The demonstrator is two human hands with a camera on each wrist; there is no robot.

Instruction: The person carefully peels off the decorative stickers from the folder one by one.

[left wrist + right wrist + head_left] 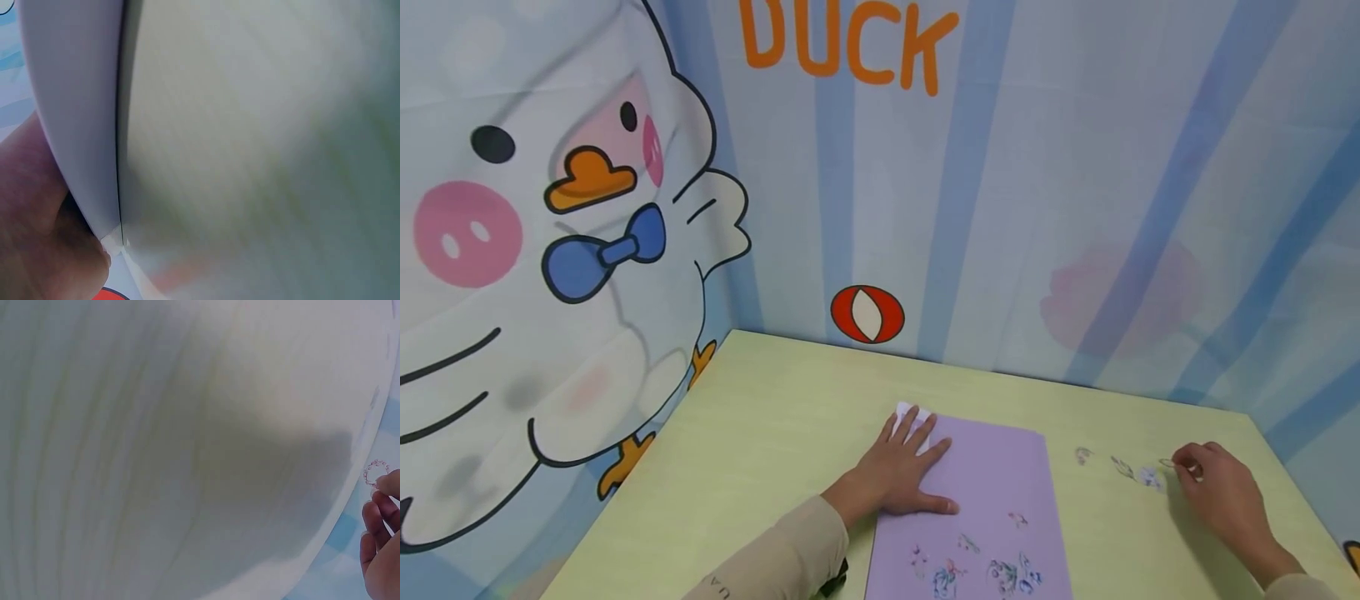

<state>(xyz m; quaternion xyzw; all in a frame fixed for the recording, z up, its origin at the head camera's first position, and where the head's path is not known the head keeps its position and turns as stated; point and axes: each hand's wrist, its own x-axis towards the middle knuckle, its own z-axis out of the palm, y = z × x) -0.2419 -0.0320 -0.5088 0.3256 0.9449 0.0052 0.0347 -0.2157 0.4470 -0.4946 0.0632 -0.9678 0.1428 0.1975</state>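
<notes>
My left hand [902,471] rests with spread fingers on the upper left of a purple sheet or folder [1000,471]. Its fingertips lie over a small white piece [902,408] at the top corner. Off to the right, my right hand [1221,492] pinches a small wreath-shaped sticker [376,472] between thumb and finger, held above the table. Several small flower-patterned stickers [1150,477] lie on the table left of that hand. More coloured floral stickers [1002,575] are on the lower part of the purple sheet. The left wrist view shows the sheet's edge, with part of the hand beside it.
A pale yellow-green table [760,433] carries everything. Behind it hangs a striped blue cloth [887,192] with DUCK lettering and a red ball print. A large printed duck [587,350] covers the left side.
</notes>
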